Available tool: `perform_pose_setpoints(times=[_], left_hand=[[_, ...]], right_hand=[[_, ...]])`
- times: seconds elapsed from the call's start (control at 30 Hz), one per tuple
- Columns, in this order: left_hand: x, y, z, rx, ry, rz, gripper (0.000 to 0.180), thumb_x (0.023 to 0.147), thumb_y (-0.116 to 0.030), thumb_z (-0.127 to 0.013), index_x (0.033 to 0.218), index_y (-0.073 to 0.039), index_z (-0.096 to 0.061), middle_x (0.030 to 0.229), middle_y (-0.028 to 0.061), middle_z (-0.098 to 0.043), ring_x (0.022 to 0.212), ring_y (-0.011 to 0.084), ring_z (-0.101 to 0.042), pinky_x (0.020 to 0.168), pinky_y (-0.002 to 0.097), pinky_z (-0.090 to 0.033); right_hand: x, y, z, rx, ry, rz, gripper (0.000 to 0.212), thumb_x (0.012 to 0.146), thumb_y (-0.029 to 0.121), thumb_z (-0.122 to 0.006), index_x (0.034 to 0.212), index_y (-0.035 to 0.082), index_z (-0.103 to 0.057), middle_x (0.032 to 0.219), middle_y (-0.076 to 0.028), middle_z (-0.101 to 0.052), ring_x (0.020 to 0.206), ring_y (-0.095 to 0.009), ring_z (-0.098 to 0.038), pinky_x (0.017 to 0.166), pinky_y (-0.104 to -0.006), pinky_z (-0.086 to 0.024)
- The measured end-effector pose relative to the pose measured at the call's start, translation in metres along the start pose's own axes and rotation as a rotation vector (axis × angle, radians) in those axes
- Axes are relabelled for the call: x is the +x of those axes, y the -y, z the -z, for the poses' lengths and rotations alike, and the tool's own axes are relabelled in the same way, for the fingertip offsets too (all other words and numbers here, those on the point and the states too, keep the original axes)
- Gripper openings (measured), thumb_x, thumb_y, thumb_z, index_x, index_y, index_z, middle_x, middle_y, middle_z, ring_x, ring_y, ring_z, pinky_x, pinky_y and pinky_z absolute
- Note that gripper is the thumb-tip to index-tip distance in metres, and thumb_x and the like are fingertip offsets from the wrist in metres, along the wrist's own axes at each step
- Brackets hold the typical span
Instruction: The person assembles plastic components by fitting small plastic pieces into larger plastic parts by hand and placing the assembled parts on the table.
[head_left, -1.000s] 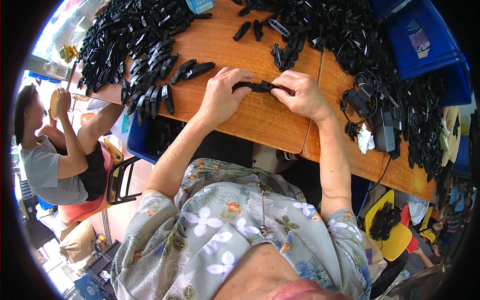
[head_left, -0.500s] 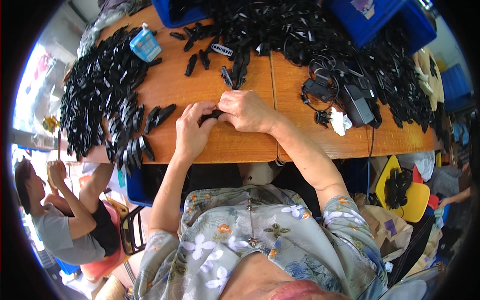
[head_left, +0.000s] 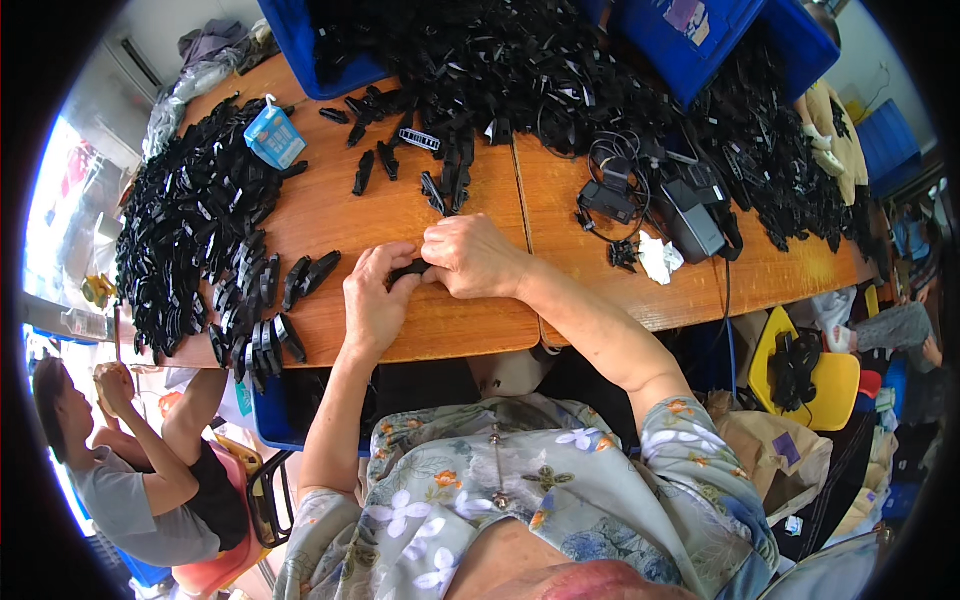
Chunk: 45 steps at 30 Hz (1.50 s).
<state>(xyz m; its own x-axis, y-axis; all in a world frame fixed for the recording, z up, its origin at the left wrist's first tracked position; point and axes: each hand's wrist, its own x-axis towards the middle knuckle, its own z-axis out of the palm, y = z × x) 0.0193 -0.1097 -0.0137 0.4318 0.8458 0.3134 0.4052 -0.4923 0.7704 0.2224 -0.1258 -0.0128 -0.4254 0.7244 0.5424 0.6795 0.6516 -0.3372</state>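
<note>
Over the front part of the wooden table (head_left: 450, 330), both my hands meet around a small black plastic part (head_left: 408, 270). My left hand (head_left: 376, 300) pinches it between thumb and fingers. The closed fingers of my right hand (head_left: 470, 257) press at its right end and cover much of it. Left of my hands lie a few loose black parts (head_left: 312, 277), beside a large heap of similar black parts (head_left: 190, 210). Beyond my fingers, more black parts (head_left: 450, 180) lie on the wood, one of them with a pale slotted face (head_left: 419, 139).
A blue and white drink carton (head_left: 274, 136) rests on the left heap. Blue bins (head_left: 690, 45) and another dark pile (head_left: 540, 60) line the back. Right of me are a black power adapter (head_left: 695, 222), cables and a crumpled tissue (head_left: 659, 258). Another person (head_left: 140, 480) sits at left.
The whole view has shifted, so the table sits lower and slightly left in the picture. My hands stay together around the black part, with only slight finger movement.
</note>
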Motion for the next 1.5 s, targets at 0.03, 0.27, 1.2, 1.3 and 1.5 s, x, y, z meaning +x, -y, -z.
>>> perform_pose_setpoints(times=[0.03, 0.27, 1.2, 1.3, 1.5], left_hand=[[-0.001, 0.0, 0.0, -0.003, -0.001, 0.015, 0.04, 0.079, 0.007, -0.077, 0.117, -0.001, -0.068, 0.106, 0.016, -0.073, 0.101, 0.0279, -0.072, 0.087, 0.0367, -0.057], [-0.011, 0.01, 0.0, 0.211, -0.163, -0.054, 0.033, 0.083, 0.004, -0.069, 0.116, 0.0, -0.066, 0.108, 0.0167, -0.069, 0.107, 0.0366, -0.062, 0.096, 0.0449, -0.047], [0.022, -0.002, -0.002, 0.474, 0.043, -0.273, 0.025, 0.088, -0.014, -0.075, 0.112, -0.007, -0.071, 0.1, 0.0063, -0.07, 0.109, 0.028, -0.062, 0.103, 0.0436, -0.043], [0.012, -0.002, -0.006, 0.45, 0.076, -0.262, 0.024, 0.089, -0.015, -0.075, 0.111, -0.006, -0.072, 0.103, 0.0075, -0.071, 0.108, 0.0277, -0.063, 0.102, 0.0426, -0.044], [0.033, -0.018, -0.036, 0.322, -0.091, -0.411, 0.022, 0.092, -0.011, -0.071, 0.112, -0.003, -0.073, 0.118, 0.0129, -0.068, 0.106, 0.0305, -0.065, 0.094, 0.0421, -0.051]], right_hand=[[0.001, -0.001, 0.001, 0.001, 0.004, 0.01, 0.024, 0.076, 0.016, -0.081, 0.069, 0.007, -0.06, 0.072, -0.006, -0.06, 0.076, -0.028, -0.065, 0.065, -0.0417, -0.053], [0.057, -0.087, 0.041, -0.29, -0.055, -0.182, 0.018, 0.094, 0.014, -0.061, 0.104, 0.013, -0.075, 0.115, -0.01, -0.071, 0.103, -0.032, -0.069, 0.087, -0.0416, -0.058], [-0.012, -0.041, 0.05, -0.518, -0.227, -0.112, 0.017, 0.089, 0.011, -0.072, 0.081, 0.006, -0.058, 0.077, -0.008, -0.061, 0.062, -0.029, -0.068, 0.051, -0.0401, -0.054], [-0.031, -0.025, 0.054, -0.578, -0.178, -0.105, 0.015, 0.087, 0.006, -0.071, 0.08, 0.007, -0.057, 0.077, -0.007, -0.059, 0.061, -0.025, -0.067, 0.049, -0.0364, -0.053], [-0.066, 0.006, 0.052, -0.827, 0.099, -0.074, 0.005, 0.082, 0.005, -0.067, 0.084, 0.005, -0.062, 0.08, -0.009, -0.059, 0.069, -0.02, -0.067, 0.051, -0.0324, -0.055]])
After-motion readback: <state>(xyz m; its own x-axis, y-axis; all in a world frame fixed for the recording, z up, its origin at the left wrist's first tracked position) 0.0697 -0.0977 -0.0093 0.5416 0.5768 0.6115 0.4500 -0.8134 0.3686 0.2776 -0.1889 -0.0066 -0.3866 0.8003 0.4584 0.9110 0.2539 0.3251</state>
